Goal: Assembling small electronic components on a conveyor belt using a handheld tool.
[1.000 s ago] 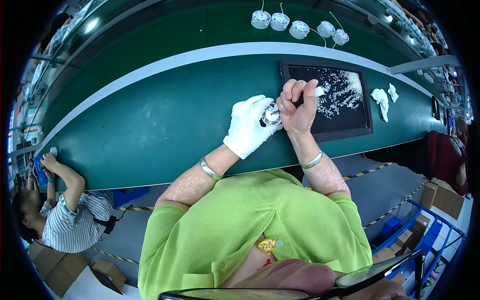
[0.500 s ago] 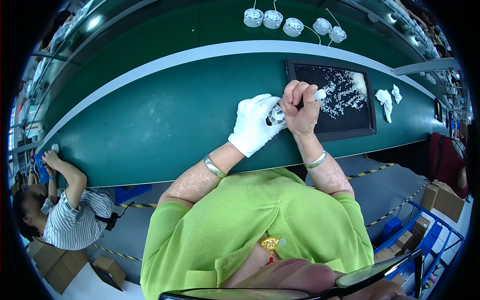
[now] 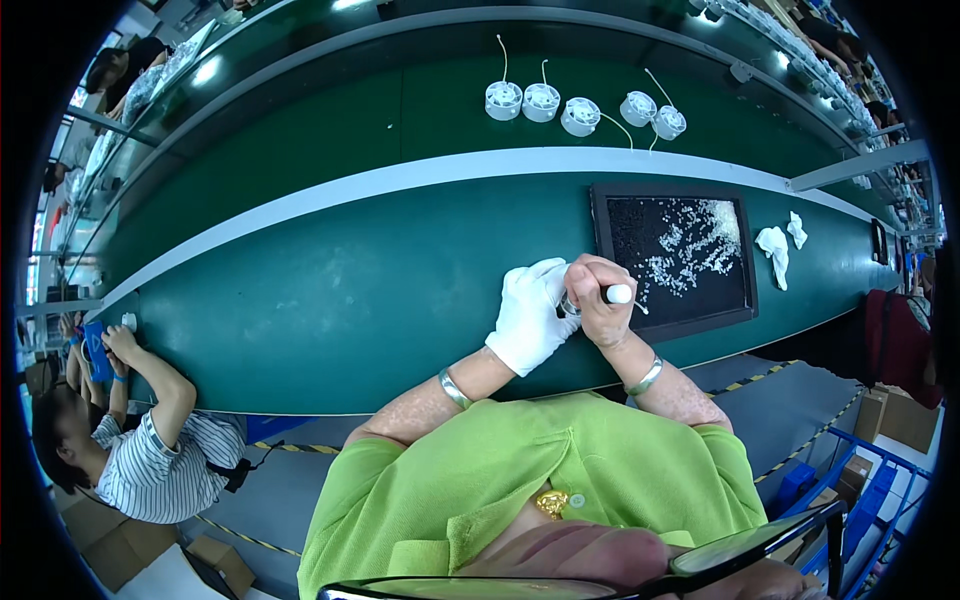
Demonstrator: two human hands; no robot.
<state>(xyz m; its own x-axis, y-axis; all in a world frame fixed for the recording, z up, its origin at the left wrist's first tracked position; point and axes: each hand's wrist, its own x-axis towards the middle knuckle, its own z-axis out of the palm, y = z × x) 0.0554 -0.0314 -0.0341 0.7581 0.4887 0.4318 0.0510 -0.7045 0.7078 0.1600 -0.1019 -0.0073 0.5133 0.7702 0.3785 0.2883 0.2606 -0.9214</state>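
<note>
- the gloved left hand [image 3: 532, 312] curls round a small pale part [image 3: 571, 307], fingers closed on it; most of the part is hidden, so how firmly they press, i cannot tell.
- the bare right hand [image 3: 603, 305] is folded into a fist around a dark-handled tool [image 3: 619, 294], its white end showing on top.
- the part sits just beyond the left edge of the black tray [image 3: 700, 308], near its near-left corner, over the green tabletop [image 3: 350, 270].
- to work well here, the left hand should probably hold the part steady, while the right keeps the tool in line with it; whether its tip touches is hidden.
</note>
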